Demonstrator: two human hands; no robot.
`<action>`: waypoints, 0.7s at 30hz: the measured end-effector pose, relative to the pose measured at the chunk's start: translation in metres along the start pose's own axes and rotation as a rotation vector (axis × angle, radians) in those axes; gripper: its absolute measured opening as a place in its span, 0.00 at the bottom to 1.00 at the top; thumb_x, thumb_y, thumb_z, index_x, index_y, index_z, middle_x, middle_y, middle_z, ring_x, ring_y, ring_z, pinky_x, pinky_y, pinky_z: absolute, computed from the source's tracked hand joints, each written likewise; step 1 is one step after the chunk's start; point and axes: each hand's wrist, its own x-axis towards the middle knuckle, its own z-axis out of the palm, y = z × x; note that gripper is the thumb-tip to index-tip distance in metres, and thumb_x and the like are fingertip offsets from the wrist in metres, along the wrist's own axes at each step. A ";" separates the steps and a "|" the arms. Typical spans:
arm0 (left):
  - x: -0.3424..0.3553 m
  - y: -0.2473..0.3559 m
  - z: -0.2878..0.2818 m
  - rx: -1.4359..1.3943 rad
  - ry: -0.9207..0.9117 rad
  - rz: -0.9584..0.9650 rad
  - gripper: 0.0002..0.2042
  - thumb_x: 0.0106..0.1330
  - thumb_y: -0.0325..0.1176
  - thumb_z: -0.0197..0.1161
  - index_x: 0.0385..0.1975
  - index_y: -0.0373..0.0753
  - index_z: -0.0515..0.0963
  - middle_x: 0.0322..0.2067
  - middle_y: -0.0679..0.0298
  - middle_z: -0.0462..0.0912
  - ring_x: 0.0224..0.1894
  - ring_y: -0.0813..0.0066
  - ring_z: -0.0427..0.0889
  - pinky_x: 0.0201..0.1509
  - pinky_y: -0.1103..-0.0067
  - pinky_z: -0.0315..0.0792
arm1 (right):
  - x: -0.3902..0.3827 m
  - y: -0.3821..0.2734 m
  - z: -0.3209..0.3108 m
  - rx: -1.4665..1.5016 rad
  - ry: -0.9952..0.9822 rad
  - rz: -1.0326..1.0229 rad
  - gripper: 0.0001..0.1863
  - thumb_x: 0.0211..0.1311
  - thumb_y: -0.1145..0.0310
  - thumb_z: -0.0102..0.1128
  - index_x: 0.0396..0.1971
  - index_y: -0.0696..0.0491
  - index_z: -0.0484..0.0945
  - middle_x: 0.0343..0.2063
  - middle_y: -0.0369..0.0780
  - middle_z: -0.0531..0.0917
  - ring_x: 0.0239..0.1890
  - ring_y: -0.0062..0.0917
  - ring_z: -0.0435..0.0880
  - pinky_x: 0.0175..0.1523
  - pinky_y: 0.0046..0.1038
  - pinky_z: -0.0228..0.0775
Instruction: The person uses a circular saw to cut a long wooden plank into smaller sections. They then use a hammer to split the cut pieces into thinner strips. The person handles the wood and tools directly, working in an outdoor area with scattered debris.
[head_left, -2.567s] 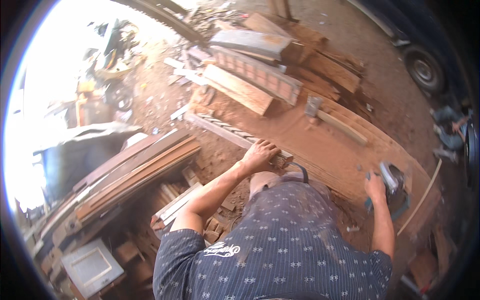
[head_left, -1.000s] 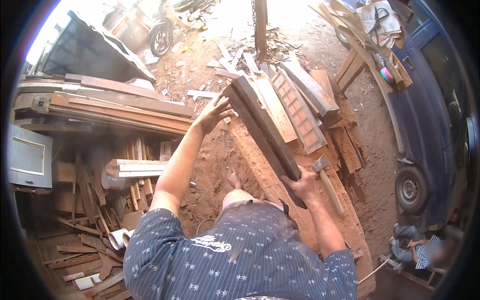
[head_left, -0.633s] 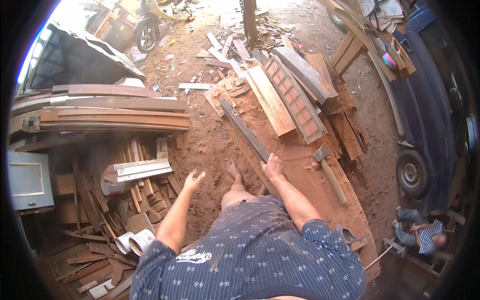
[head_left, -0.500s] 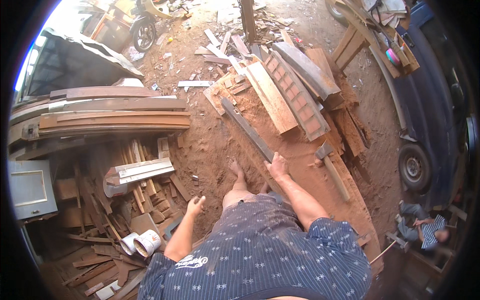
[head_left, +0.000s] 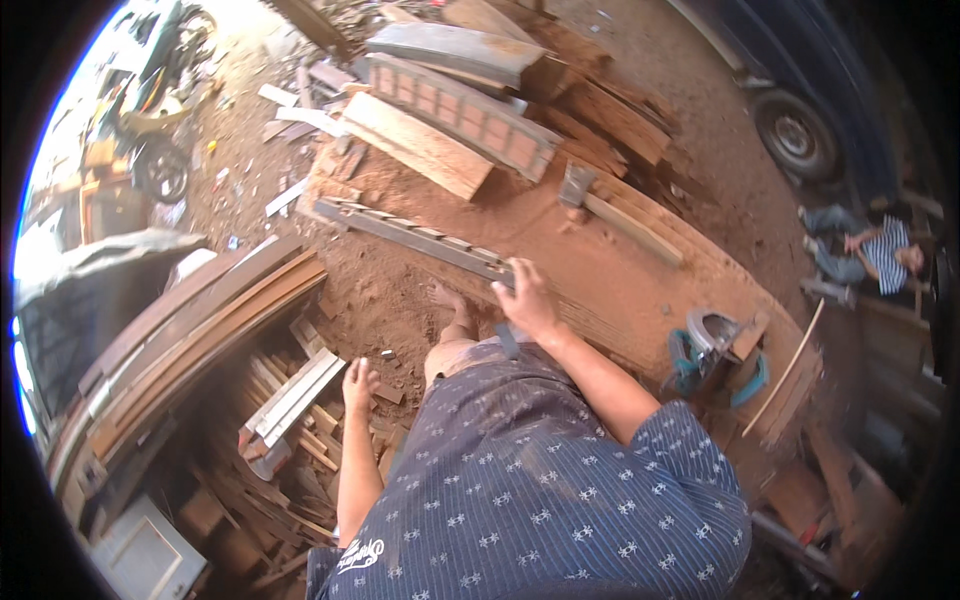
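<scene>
My right hand is closed round the near end of a long grey wooden bar. A row of notches shows along the bar's upper edge, and its far end lies at the edge of a board covered in sawdust. My left hand hangs free beside my left thigh, fingers loosely bent and a little apart, with nothing in it. Beyond the bar lie a thick pale timber and a slotted wooden piece with reddish blocks. A hammer with a wooden handle rests right of them.
A teal power saw sits on the board at the right. Stacked planks and scrap wood fill the left side. A dark vehicle stands far right, with a seated person below it.
My view has turned, so the scene appears rotated and the power saw shows. The bar has been rolled in my right hand, bringing its notched side into sight. My left hand stays empty.
</scene>
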 end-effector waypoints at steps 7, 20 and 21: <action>0.017 0.079 0.055 0.378 -0.261 0.129 0.32 0.72 0.48 0.66 0.70 0.35 0.67 0.59 0.57 0.79 0.52 0.68 0.83 0.50 0.75 0.79 | -0.157 0.184 -0.085 -0.668 -0.171 0.671 0.20 0.66 0.64 0.55 0.48 0.64 0.83 0.53 0.58 0.81 0.59 0.53 0.76 0.65 0.51 0.65; 0.036 0.064 0.077 0.674 -0.407 0.218 0.35 0.69 0.50 0.69 0.68 0.33 0.69 0.60 0.53 0.79 0.54 0.67 0.82 0.53 0.72 0.78 | -0.153 0.248 -0.125 -0.603 -0.253 1.100 0.20 0.69 0.64 0.53 0.51 0.60 0.84 0.61 0.58 0.77 0.64 0.54 0.75 0.66 0.55 0.66; 0.039 0.062 0.082 0.656 -0.417 0.213 0.35 0.69 0.50 0.69 0.68 0.33 0.69 0.60 0.53 0.79 0.55 0.66 0.82 0.54 0.72 0.77 | -0.152 0.259 -0.137 -0.472 -0.232 1.112 0.20 0.70 0.64 0.52 0.51 0.60 0.84 0.59 0.57 0.79 0.64 0.53 0.77 0.65 0.54 0.69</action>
